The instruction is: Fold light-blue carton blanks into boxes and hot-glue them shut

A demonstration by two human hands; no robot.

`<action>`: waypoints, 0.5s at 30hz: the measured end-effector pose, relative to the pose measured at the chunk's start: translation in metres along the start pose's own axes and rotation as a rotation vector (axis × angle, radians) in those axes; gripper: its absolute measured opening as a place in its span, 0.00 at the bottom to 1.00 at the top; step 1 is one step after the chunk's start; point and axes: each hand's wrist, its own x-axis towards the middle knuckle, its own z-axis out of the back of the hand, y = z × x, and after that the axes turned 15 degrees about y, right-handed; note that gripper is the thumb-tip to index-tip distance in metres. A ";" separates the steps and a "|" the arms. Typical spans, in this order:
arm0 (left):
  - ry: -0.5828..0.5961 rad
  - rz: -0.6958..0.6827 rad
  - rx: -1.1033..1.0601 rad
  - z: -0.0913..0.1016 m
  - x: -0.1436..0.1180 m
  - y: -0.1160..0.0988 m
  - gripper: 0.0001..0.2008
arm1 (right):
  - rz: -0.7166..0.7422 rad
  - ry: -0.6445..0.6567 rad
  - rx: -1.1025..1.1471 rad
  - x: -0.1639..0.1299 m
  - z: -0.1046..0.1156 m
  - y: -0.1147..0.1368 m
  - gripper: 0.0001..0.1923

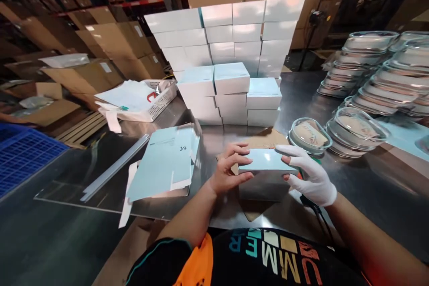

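Observation:
A closed white box (267, 159) with a pale blue-tinted top sits in front of me, over a piece of brown cardboard (271, 137). My left hand (231, 167) is bare and holds the box's left end, fingers on the top and thumb at the front edge. On the right end rests my right hand (310, 173), in a white glove with bare thumb and finger tips, gripping the box from that side. Something orange and green shows partly behind the right fingers; I cannot tell what it is. Left of the box lies a pile of pale blue printed sheets (161, 156).
Stacked white boxes (231, 85) form a wall at the back of the metal table. Glass dishes with lids (310, 134) stand in piles on the right. A white basket (161, 103) with papers and a blue crate (27, 156) are at the left.

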 end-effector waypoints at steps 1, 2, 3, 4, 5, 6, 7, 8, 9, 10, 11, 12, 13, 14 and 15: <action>0.027 -0.008 -0.003 0.002 0.001 -0.001 0.12 | 0.024 0.033 -0.020 0.002 0.000 0.003 0.23; 0.058 -0.018 -0.013 0.004 0.002 -0.003 0.13 | 0.040 0.064 -0.035 0.004 0.001 0.005 0.25; 0.093 -0.028 -0.021 0.005 0.003 -0.004 0.15 | 0.050 0.089 -0.044 0.005 0.001 0.007 0.26; 0.129 -0.038 -0.021 0.005 0.004 -0.006 0.19 | 0.056 0.108 -0.048 0.006 0.001 0.009 0.26; 0.162 -0.047 -0.011 0.005 0.005 -0.008 0.22 | 0.061 0.123 -0.050 0.006 0.002 0.010 0.27; 0.190 -0.054 0.004 0.004 0.006 -0.009 0.23 | 0.065 0.134 -0.053 0.006 0.002 0.011 0.27; 0.212 -0.059 0.018 0.004 0.006 -0.010 0.23 | 0.070 0.142 -0.056 0.006 0.003 0.011 0.27; 0.222 -0.062 0.026 0.004 0.006 -0.011 0.21 | 0.075 0.148 -0.057 0.006 0.003 0.012 0.27; 0.223 -0.062 0.027 0.004 0.007 -0.012 0.18 | 0.082 0.151 -0.056 0.005 0.004 0.013 0.27; 0.220 -0.061 0.022 0.004 0.007 -0.013 0.17 | 0.088 0.153 -0.055 0.005 0.005 0.014 0.26; 0.215 -0.062 0.018 0.004 0.007 -0.014 0.17 | 0.091 0.158 -0.054 0.006 0.006 0.015 0.26; 0.210 -0.064 0.015 0.004 0.007 -0.014 0.17 | 0.093 0.161 -0.054 0.005 0.007 0.016 0.25; 0.210 -0.069 0.014 0.004 0.008 -0.015 0.18 | 0.092 0.162 -0.053 0.004 0.007 0.017 0.25; 0.212 -0.072 0.014 0.004 0.008 -0.016 0.18 | 0.086 0.160 -0.053 0.003 0.006 0.017 0.25; 0.218 -0.074 0.015 0.004 0.008 -0.017 0.18 | 0.072 0.152 -0.053 0.000 0.004 0.016 0.25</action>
